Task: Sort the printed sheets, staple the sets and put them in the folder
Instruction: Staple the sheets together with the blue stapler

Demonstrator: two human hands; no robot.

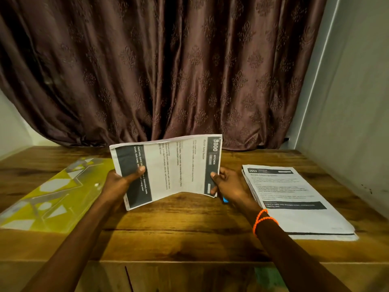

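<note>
Wood-grain tabletop fills the foreground, backed by a brown patterned curtain, and just above it 2 bare hands hold up 1 set of printed sheets. The left hand pinches the set's dark-banded end, thumb pressed on the front face and fingers hidden behind the paper. The right hand pinches the opposite end, beside the header that reads "KITCHEN", thumb on the front and fingers curled behind. A small blue object peeks out under that hand; it may be a stapler, but too little shows to tell. Orange bead bracelets circle the right wrist.

The held set is turned sideways and buckles into a shallow valley down its middle. Whether it is stapled cannot be seen.

Outward to the right, a stack of printed sheets lies flat on the table, its top page headed "2652". To the left, well apart from the hands, a yellow folder with a translucent geometric cover lies flat.

Judging by this, the work is at an early or middle point: a good stack seems left to sort, and no sheets can be made out in the folder.

A pale wall closes the right side.
</note>
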